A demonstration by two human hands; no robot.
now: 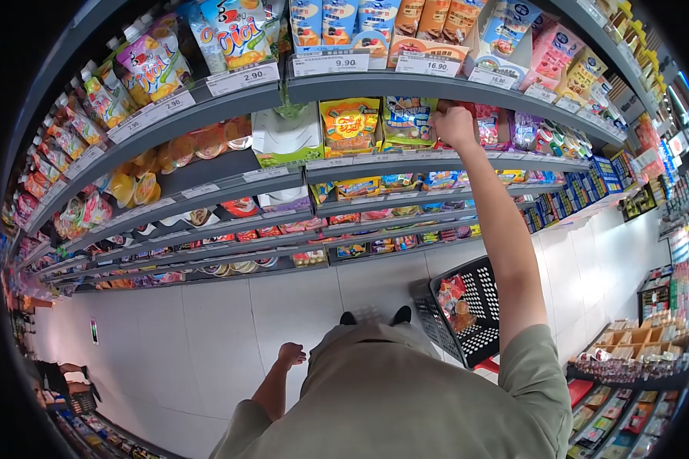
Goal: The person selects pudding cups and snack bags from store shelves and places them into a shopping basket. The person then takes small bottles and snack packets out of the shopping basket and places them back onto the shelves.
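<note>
My right hand [455,127] reaches into the shelf with its fingers closed at the right edge of a blue and green candy bag [408,120]. The fingertips are partly hidden, but they appear to pinch the bag's edge. Left of that bag stands a yellow and orange candy bag [350,125], and a red bag [488,124] shows just right of my wrist. Down at my side, my left hand [291,354] hangs over the floor with loosely bent fingers and nothing in it.
A black shopping basket [478,306] with a red handle stands on the floor to my right, holding a red packet [453,291]. The upper shelf edge [406,86] runs above my right hand. Another person [61,375] is at the far left.
</note>
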